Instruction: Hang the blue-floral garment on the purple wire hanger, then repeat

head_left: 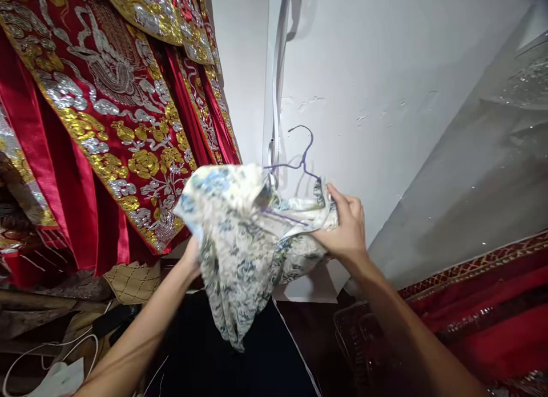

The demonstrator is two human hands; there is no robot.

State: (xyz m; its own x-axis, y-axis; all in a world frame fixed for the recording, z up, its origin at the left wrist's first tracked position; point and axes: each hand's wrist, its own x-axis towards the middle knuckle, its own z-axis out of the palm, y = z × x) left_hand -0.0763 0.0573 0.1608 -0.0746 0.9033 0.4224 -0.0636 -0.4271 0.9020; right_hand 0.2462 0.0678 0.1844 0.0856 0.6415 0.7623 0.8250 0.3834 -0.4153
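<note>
A pale floral garment (240,254) with blue and green flowers hangs bunched in front of me, its lower end drooping to a point. Inside its neckline sits a thin purple clothes hanger (304,160), its hook sticking up free of any rail. My right hand (346,226) pinches the garment's trimmed edge on the right, close to one hanger arm. On the left, cloth is raised over my left hand (193,254), whose fingers are hidden. That side of the cloth is blurred by motion.
A red costume (141,146) with gold and silver embroidery hangs at left. Behind the hanger, a white strap or cable (275,89) runs down the white wall (363,72). Red fabric (492,306) lies low at right. A white cord (51,345) curls at lower left.
</note>
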